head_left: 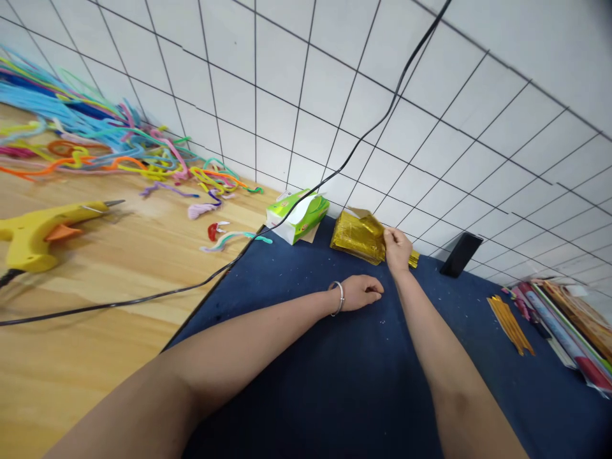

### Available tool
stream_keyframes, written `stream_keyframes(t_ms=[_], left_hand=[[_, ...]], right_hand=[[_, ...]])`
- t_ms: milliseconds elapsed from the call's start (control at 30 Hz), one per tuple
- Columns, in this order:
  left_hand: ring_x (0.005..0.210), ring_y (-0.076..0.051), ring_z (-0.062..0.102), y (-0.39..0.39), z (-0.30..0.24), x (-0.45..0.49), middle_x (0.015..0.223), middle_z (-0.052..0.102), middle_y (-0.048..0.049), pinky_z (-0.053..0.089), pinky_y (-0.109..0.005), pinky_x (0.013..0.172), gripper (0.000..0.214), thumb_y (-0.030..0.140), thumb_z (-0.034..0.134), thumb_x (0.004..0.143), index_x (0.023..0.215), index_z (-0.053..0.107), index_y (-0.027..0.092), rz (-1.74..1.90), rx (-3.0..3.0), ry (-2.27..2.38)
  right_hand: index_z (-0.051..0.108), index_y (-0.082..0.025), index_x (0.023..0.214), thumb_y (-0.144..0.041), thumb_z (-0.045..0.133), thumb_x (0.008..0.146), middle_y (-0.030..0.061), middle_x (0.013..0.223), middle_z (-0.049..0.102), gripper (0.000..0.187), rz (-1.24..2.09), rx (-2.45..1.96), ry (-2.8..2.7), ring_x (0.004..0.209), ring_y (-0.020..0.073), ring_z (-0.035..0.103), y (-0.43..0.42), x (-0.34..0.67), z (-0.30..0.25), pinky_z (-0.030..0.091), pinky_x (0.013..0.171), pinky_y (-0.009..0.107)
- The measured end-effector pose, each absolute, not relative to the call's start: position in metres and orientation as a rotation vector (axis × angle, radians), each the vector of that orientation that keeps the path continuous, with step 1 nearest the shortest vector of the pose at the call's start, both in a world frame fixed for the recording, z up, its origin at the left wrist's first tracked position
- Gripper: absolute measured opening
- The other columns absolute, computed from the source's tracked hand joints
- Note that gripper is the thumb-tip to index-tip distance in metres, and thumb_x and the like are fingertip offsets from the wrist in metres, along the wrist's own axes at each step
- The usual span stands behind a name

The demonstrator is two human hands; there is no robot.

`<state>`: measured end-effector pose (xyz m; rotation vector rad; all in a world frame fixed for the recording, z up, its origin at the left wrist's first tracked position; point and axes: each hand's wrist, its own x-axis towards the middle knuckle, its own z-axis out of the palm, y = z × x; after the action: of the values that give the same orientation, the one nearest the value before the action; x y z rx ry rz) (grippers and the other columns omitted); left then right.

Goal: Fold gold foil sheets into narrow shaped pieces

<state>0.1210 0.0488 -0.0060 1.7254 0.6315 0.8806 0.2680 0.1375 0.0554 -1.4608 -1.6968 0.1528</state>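
At the back of the dark blue mat, my right hand (398,250) pinches the edge of a shiny gold foil sheet (371,224) on top of a stack of gold foil sheets (354,239). The sheet's corner is lifted and bent, and the hand covers part of the stack. My left hand (357,292), with a silver bangle (341,298) at the wrist, lies low over the mat in front of the stack. Its fingers curl loosely, with a gap between thumb and fingers, and nothing shows in them.
A green and white tissue pack (299,215) stands left of the foil. A black cable (356,150) crosses the view. On the wooden table lie a yellow glue gun (36,239) and tangled pipe cleaners (119,146). Rightward are a black phone (461,254), gold strips (510,324) and stacked rolls (567,338).
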Motion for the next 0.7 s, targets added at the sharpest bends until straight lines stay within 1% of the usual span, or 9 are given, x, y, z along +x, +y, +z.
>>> stream_keyframes(t_ms=[33, 133, 267, 333, 433, 533, 633, 667, 700], left_hand=[[0.066, -0.007, 0.055, 0.049, -0.006, 0.121, 0.085, 0.061, -0.0003, 0.047, -0.021, 0.069, 0.019, 0.022, 0.059, 0.074, 0.092, 0.064, 0.016, 0.888, 1.695, 0.632], [0.064, -0.006, 0.056, 0.050, -0.007, 0.122, 0.087, 0.060, -0.0018, 0.047, -0.020, 0.063, 0.024, 0.020, 0.057, 0.076, 0.099, 0.060, 0.015, 0.906, 1.576, 0.642], [0.067, -0.008, 0.058, 0.055, -0.007, 0.121, 0.091, 0.059, -0.0047, 0.044, -0.016, 0.053, 0.026, 0.026, 0.051, 0.082, 0.106, 0.054, 0.015, 0.939, 1.391, 0.669], [0.070, -0.008, 0.059, 0.058, -0.004, 0.118, 0.098, 0.059, -0.0071, 0.044, -0.016, 0.053, 0.029, 0.029, 0.050, 0.083, 0.108, 0.052, 0.015, 0.954, 1.316, 0.662], [0.074, -0.011, 0.061, 0.056, 0.006, 0.109, 0.101, 0.062, -0.0101, 0.047, -0.019, 0.058, 0.035, 0.038, 0.047, 0.085, 0.110, 0.053, 0.014, 0.927, 1.252, 0.610], [0.088, -0.017, 0.061, 0.047, 0.018, 0.096, 0.104, 0.063, -0.0129, 0.049, -0.025, 0.070, 0.049, 0.053, 0.047, 0.083, 0.108, 0.057, 0.012, 0.802, 1.090, 0.397], [0.086, -0.022, 0.063, 0.038, 0.025, 0.086, 0.099, 0.065, -0.0153, 0.051, -0.030, 0.068, 0.070, 0.071, 0.036, 0.077, 0.104, 0.059, 0.011, 0.570, 0.994, 0.322], [0.085, -0.024, 0.063, 0.037, 0.025, 0.083, 0.099, 0.064, -0.0161, 0.052, -0.032, 0.064, 0.072, 0.073, 0.034, 0.076, 0.103, 0.058, 0.011, 0.511, 1.010, 0.324], [0.084, -0.025, 0.064, 0.036, 0.024, 0.081, 0.097, 0.064, -0.0165, 0.052, -0.032, 0.061, 0.067, 0.070, 0.039, 0.076, 0.102, 0.058, 0.011, 0.487, 1.050, 0.359]], right_hand=[[0.061, -0.017, 0.095, -0.044, 0.038, 0.084, 0.0048, 0.094, 0.063, 0.037, 0.096, -1.433, -1.639, 0.088, 0.0184, 0.054, 0.128, 0.267, 0.062, 0.042, 0.080, 0.030], [0.059, -0.018, 0.094, -0.045, 0.041, 0.085, 0.0028, 0.086, 0.059, 0.034, -0.067, -1.288, -1.522, 0.080, 0.0161, 0.053, 0.093, 0.268, 0.085, 0.042, 0.076, 0.029], [0.060, -0.020, 0.094, -0.045, 0.045, 0.085, 0.0032, 0.087, 0.059, 0.031, -0.061, -1.261, -1.546, 0.080, 0.0173, 0.054, 0.039, 0.281, 0.106, 0.042, 0.076, 0.031], [0.061, -0.021, 0.094, -0.048, 0.048, 0.082, 0.0035, 0.089, 0.061, 0.032, 0.111, -1.277, -1.556, 0.080, 0.0191, 0.055, 0.017, 0.290, 0.107, 0.044, 0.075, 0.033], [0.061, -0.024, 0.092, -0.051, 0.052, 0.079, 0.0020, 0.084, 0.064, 0.032, 0.604, -1.343, -1.532, 0.071, 0.0189, 0.058, -0.005, 0.301, 0.098, 0.045, 0.066, 0.032], [0.062, -0.023, 0.089, -0.052, 0.057, 0.074, 0.0015, 0.079, 0.066, 0.033, 1.045, -1.445, -1.533, 0.064, 0.0176, 0.058, -0.015, 0.306, 0.077, 0.045, 0.061, 0.030], [0.062, -0.021, 0.086, -0.055, 0.057, 0.072, 0.0015, 0.077, 0.066, 0.037, 1.093, -1.500, -1.556, 0.062, 0.0162, 0.057, -0.014, 0.304, 0.054, 0.045, 0.060, 0.029], [0.062, -0.020, 0.085, -0.056, 0.056, 0.072, 0.0015, 0.075, 0.066, 0.038, 1.086, -1.499, -1.554, 0.061, 0.0158, 0.057, -0.013, 0.302, 0.048, 0.044, 0.059, 0.028], [0.062, -0.020, 0.085, -0.057, 0.055, 0.073, 0.0014, 0.074, 0.066, 0.040, 1.075, -1.497, -1.554, 0.060, 0.0155, 0.056, -0.011, 0.301, 0.042, 0.044, 0.059, 0.028]])
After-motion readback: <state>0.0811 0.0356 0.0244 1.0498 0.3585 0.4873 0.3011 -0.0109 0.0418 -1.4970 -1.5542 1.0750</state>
